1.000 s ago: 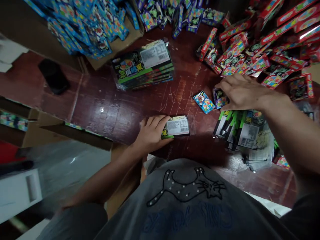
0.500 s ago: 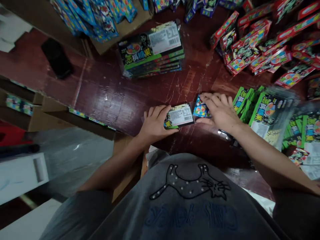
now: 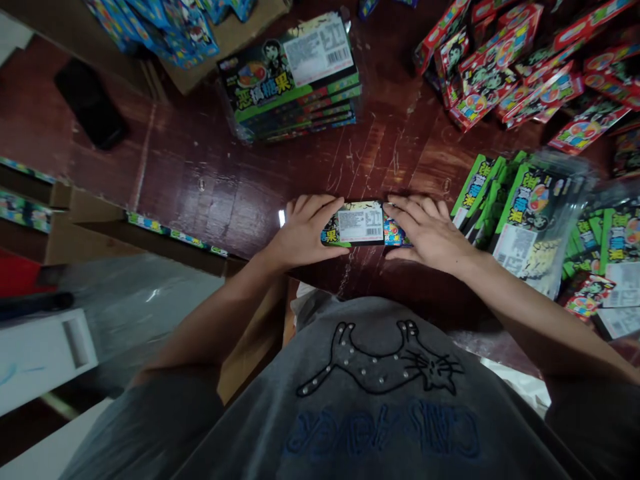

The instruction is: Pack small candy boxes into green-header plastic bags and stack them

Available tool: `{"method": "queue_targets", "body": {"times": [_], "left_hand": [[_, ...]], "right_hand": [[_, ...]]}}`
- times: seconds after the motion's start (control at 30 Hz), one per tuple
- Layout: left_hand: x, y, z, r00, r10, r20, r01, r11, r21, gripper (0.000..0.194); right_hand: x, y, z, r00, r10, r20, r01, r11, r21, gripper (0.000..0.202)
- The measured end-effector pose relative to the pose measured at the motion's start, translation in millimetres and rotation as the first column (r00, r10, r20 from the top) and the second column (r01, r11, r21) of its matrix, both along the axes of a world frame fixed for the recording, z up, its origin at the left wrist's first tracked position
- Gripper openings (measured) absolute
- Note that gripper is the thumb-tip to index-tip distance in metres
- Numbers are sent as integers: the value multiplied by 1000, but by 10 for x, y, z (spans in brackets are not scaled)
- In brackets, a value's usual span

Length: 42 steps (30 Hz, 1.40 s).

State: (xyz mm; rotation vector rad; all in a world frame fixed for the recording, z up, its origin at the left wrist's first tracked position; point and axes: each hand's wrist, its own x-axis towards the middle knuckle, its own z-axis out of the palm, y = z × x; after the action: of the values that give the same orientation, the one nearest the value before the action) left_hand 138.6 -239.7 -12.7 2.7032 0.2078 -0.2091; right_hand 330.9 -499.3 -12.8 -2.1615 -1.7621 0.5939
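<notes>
Fingers (image 3: 333, 210) and thumb of the left hand (image 3: 303, 233) are clamped around the left end of the labelled packet (image 3: 361, 222), and that packet is lying flat on the dark red surface (image 3: 240, 180), right in front of the person, white label up! Over at its right end comes the right hand (image 3: 430, 233), fingers along the far side and thumb along the near side, closed on a small blue packet (image 3: 394, 233). The blue packet sits end to end with the labelled packet, so close that any gap is too small to tell.

Look beyond the labelled packet and slightly left: a stack of black-and-green packs (image 3: 290, 87), a big white label on the top one. Farther beyond and left of it, blue packets (image 3: 170, 30) are heaped at a cardboard box (image 3: 240, 47). Well left and beyond lies a black, phone-like object (image 3: 91, 103).

Swing right of the labelled packet, and green-edged packs (image 3: 527, 207) overlap in shiny clear wrap, with a single red packet (image 3: 589, 295) at the near side of that spread. Beyond and right, a jumble of red packets (image 3: 493, 80)! Nearer than the labelled packet, the grey shirt (image 3: 380, 400) shows a studded cat outline.
</notes>
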Motion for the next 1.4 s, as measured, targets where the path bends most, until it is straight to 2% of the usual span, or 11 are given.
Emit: {"method": "queue_targets", "body": {"times": [0.07, 0.13, 0.23, 0.37, 0.53, 0.73, 0.83, 0.93, 1.13, 1.23, 1.4], "left_hand": [[-14, 21, -6, 1000, -19, -4, 19, 1000, -11, 100], [-21, 42, -20, 1000, -28, -4, 28, 999, -17, 100], [1, 37, -38, 999, -48, 5, 48, 998, -27, 100], [69, -39, -36, 996, -87, 13, 88, 995, -47, 97], [105, -90, -28, 997, -75, 7, 75, 996, -51, 95], [142, -139, -24, 995, -91, 33, 93, 994, -55, 90], [170, -168, -53, 997, -58, 42, 59, 998, -20, 87], [211, -179, -95, 998, -37, 52, 35, 999, 31, 86], [299, -163, -111, 982, -165, 93, 160, 985, 60, 82], [338, -158, -125, 975, -190, 114, 180, 980, 88, 81], [367, -227, -107, 974, -204, 98, 194, 976, 103, 82]], "right_hand": [[70, -131, -29, 997, 28, -75, -26, 999, 28, 116], [196, -278, -40, 992, 32, -120, -26, 999, 45, 122], [368, -407, -39, 990, 11, -143, -3, 998, 60, 104], [398, -330, -71, 985, 29, -169, -9, 993, 119, 82], [374, -238, -124, 978, 15, -209, 18, 987, 159, 81], [482, -403, -52, 981, -66, -183, 92, 986, 137, 80], [405, -474, -45, 977, -164, -138, 185, 970, 156, 82], [246, -475, -93, 974, -193, -120, 213, 961, 178, 83], [19, -487, -165, 983, -161, -90, 172, 975, 139, 91], [-63, -553, -165, 983, -171, -68, 179, 972, 151, 94], [-255, -689, -141, 917, -398, -22, 394, 897, 198, 91]]}}
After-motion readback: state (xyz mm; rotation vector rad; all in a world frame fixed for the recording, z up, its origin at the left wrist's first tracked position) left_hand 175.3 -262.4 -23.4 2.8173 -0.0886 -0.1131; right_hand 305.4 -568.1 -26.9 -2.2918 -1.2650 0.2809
